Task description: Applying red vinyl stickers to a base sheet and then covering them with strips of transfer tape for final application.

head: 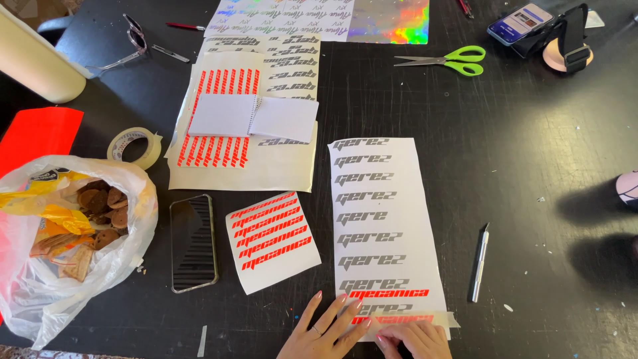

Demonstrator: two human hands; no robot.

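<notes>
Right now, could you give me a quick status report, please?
Both hands, left hand and right hand, pressing tape strip onto sticker sheet. Craft knife alongside, clear.
</notes>
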